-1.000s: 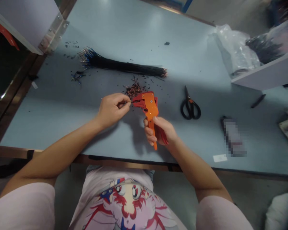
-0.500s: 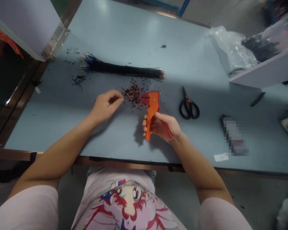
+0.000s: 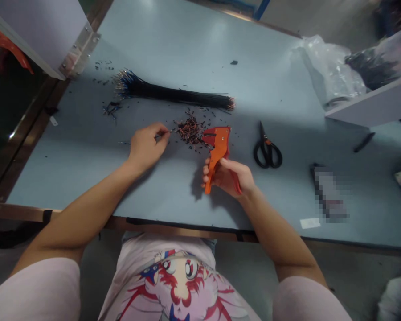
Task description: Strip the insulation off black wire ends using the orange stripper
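Observation:
Between thumb and forefinger, my left hand [image 3: 149, 145] pinches a thin dark wire [image 3: 171, 131], whose tail shows past the left side of the hand. My right hand [image 3: 232, 176] is wrapped round an orange and red wire stripper [image 3: 220, 145], its jaws turned to the left toward the wire, apart from it. A heap of short wire offcuts [image 3: 190, 129] lies between the wire's tip and the jaws. Behind the hands stretches a thick bundle of black wires [image 3: 177, 95], with blue and metal ends at the left and bare copper ends at the right.
Black-handled scissors [image 3: 267, 151] lie right of the stripper. Farther right are a pixelated dark object [image 3: 329, 191] and a white label [image 3: 310, 223]. Small scraps [image 3: 112, 110] lie left of the bundle. A plastic bag [image 3: 337, 71] stands by the right-hand panel [image 3: 374, 96].
The view has shifted slightly, so the table's things sit a little to the right. The wire stripper has tilted a little clockwise. Both hands keep their holds.

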A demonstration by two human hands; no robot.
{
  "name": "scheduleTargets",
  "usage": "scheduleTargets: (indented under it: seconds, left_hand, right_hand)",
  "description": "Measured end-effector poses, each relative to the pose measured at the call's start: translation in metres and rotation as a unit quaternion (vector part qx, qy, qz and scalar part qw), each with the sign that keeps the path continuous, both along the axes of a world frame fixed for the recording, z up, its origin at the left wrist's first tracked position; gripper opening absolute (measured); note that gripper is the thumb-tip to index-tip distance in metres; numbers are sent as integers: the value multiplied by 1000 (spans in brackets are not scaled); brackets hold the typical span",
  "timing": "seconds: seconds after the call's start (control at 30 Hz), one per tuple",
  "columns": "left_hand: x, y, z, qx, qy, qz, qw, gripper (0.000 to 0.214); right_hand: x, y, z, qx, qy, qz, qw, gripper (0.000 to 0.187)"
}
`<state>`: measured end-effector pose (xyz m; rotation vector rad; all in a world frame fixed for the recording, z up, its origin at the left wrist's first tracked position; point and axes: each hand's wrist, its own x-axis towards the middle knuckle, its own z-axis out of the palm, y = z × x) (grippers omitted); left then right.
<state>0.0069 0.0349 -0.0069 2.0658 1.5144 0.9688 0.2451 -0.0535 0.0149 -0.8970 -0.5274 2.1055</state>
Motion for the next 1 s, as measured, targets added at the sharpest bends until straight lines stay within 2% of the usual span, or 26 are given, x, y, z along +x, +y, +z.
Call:
scheduleTargets:
  seconds: [0.07, 0.2, 0.33, 0.57, 0.73, 1.0]
  left_hand:
    - [-3, 1, 0, 3, 16, 2, 1000, 10]
    - [3, -5, 3, -4, -23, -51, 998, 11]
    - [11, -13, 8, 18, -79, -27, 996, 8]
    - [16, -20, 16, 4, -154, -14, 988, 5]
    - [18, -24, 19, 12, -158, -27, 987, 4]
    - [17, -25, 18, 11, -139, -39, 989, 6]
  right_hand:
    - [-1, 0, -1, -2, -3, 9, 1000, 24]
    - [-3, -2, -7, 15, -27, 18, 999, 27]
    - [-6, -4, -11, 17, -46, 29, 998, 28]
    - [-9, -8, -11, 14, -37, 54, 998, 32]
    - [-9, -10, -11, 17, -23, 75, 997, 32]
    - [-11, -11, -7, 39, -11, 74, 996, 30]
